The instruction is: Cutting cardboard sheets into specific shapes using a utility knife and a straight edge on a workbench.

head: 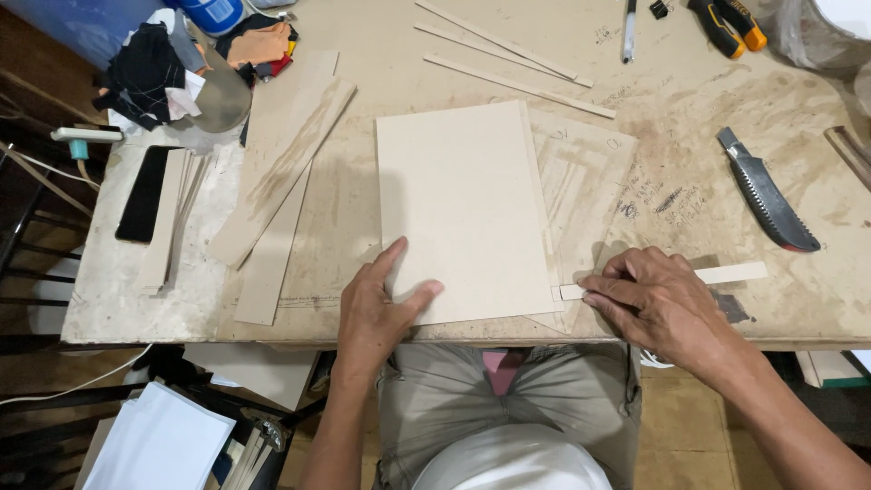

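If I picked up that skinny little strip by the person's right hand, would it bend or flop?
The thin strip looks like cut cardboard, narrow and flat, so it would probably feel very light and bend easily. It lies flat on the table, so it should slide, not roll. The right hand presses one end, which likely keeps it from shifting.

Worn, stained tan worktable filled the view | tiled floor lay below | dark chair frame stood left | lighting was even
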